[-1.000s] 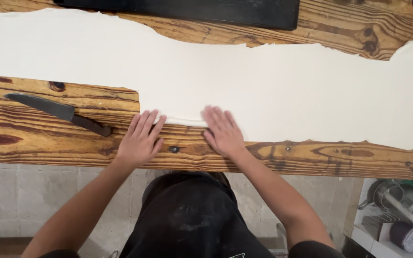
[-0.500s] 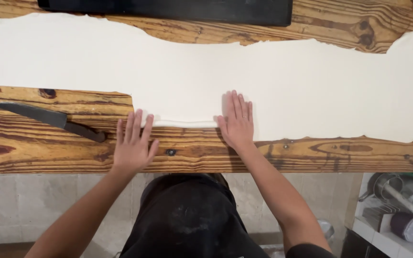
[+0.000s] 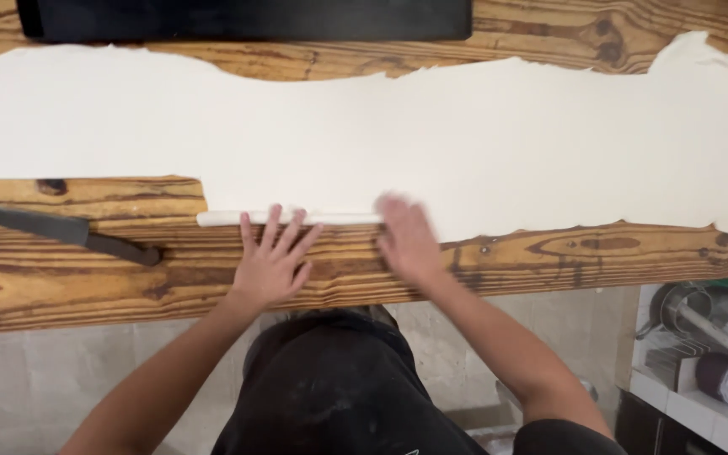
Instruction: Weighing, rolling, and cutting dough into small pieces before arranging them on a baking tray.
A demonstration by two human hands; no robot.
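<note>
A long, thin sheet of pale dough (image 3: 431,135) lies across a wooden table (image 3: 86,278). Its near edge is rolled into a thin tube (image 3: 221,219) by my hands. My left hand (image 3: 273,259) lies flat with fingers spread, fingertips touching the rolled edge. My right hand (image 3: 408,240) is blurred with motion, palm down on the dough's near edge just right of the left hand. Neither hand holds anything.
A dark-handled knife (image 3: 61,234) lies on the wood at the left. A black tray or board (image 3: 246,18) sits along the table's far edge. Down at the right, kitchen utensils (image 3: 709,337) rest on a low white shelf. My dark apron (image 3: 339,388) is below.
The rolled edge of the dough has formed near my hands. My left hand has moved up to it; my right hand has slid back towards the near edge.
</note>
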